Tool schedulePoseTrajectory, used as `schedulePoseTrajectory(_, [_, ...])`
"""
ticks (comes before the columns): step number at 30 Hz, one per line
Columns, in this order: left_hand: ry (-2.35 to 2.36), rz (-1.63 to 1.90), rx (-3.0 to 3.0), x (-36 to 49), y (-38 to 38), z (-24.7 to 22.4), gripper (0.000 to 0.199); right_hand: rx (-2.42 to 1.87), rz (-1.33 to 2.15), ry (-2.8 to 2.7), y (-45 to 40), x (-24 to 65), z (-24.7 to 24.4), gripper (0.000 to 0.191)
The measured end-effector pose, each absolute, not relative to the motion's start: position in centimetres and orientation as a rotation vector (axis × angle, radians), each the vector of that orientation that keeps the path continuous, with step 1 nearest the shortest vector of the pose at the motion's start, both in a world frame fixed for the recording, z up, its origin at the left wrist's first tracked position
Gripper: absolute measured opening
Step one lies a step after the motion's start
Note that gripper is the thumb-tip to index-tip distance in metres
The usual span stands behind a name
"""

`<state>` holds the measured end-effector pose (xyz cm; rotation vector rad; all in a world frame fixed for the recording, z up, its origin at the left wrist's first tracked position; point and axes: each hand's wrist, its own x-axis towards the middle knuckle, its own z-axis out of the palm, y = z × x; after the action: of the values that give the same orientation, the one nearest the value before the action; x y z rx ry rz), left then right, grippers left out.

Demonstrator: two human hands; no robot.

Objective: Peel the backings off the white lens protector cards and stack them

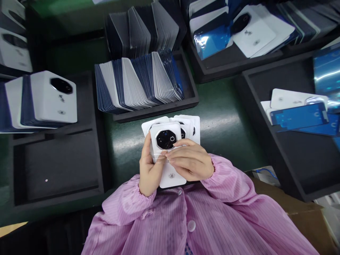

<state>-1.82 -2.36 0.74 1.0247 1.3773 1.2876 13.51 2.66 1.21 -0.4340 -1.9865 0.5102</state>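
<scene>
A white phone back panel (172, 177) with a black octagonal camera window is held upright in front of my chest. My left hand (152, 168) grips its left edge, thumb across the front. My right hand (190, 159) lies over the panel's right side, fingers bent together, their tips near my left thumb just below the camera window. Whether those fingertips pinch anything is too small to tell. Behind the held panel, more white panels (196, 124) are fanned out on the green table (225, 117).
Beyond my hands, a black tray (159, 108) bears rows of dark and white panels. On the left, another tray (57, 196) carries stacked white panels (44, 99). Trays at the right hold white panels (289, 99) and blue film pieces (297, 117). A cardboard box (305, 219) stands lower right.
</scene>
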Motion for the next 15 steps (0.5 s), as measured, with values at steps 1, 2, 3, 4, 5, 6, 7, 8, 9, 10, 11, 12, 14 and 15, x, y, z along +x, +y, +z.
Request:
schedulePoseTrajectory(1, [1.376,1.290,1.027,-1.83,-2.35,0.72,0.062,-0.434,0.509,-1.986,2.67,13.50,1.23,0.027])
schedulePoseTrajectory(2, [1.376,1.292,1.027,-1.82,-2.35,0.71,0.062,-0.434,0.509,-1.988,2.67,13.49,1.24,0.027])
schedulePoseTrajectory(3, [1.376,1.292,1.025,-1.82,-2.35,0.72,0.062,-0.435,0.512,-1.990,2.67,13.49,1.24,0.027])
schedulePoseTrajectory(4, [1.375,1.291,1.021,-1.80,-2.35,0.76,0.061,-0.437,0.515,-1.992,2.68,13.50,1.25,0.028])
schedulePoseTrajectory(5, [1.374,1.291,1.017,-1.79,-2.36,0.81,0.061,-0.440,0.515,-1.993,2.68,13.52,1.25,0.028])
schedulePoseTrajectory(6, [1.374,1.292,1.013,-1.77,-2.35,0.89,0.061,-0.440,0.514,-1.994,2.68,13.54,1.25,0.028])
schedulePoseTrajectory(7, [1.374,1.292,1.009,-1.75,-2.33,0.97,0.060,-0.440,0.512,-1.996,2.68,13.56,1.24,0.028])
schedulePoseTrajectory(8, [1.374,1.292,1.006,-1.74,-2.31,1.07,0.060,-0.439,0.509,-1.998,2.68,13.58,1.24,0.029])
schedulePoseTrajectory(9, [1.375,1.289,1.001,-1.72,-2.27,1.17,0.060,-0.439,0.504,-1.999,2.69,13.60,1.23,0.029])
schedulePoseTrajectory(10, [1.377,1.286,0.998,-1.69,-2.22,1.26,0.061,-0.440,0.498,-2.000,2.69,13.60,1.23,0.029])
schedulePoseTrajectory(11, [1.382,1.281,0.995,-1.67,-2.18,1.34,0.061,-0.440,0.493,-2.003,2.69,13.60,1.23,0.029])
schedulePoseTrajectory(12, [1.387,1.276,0.991,-1.63,-2.13,1.41,0.062,-0.442,0.488,-2.004,2.68,13.58,1.24,0.029])
schedulePoseTrajectory(14, [1.392,1.271,0.981,-1.55,-2.05,1.49,0.061,-0.455,0.474,-1.994,2.65,13.50,1.28,0.030])
schedulePoseTrajectory(15, [1.391,1.271,0.973,-1.50,-2.03,1.50,0.061,-0.470,0.468,-1.983,2.62,13.46,1.32,0.031])
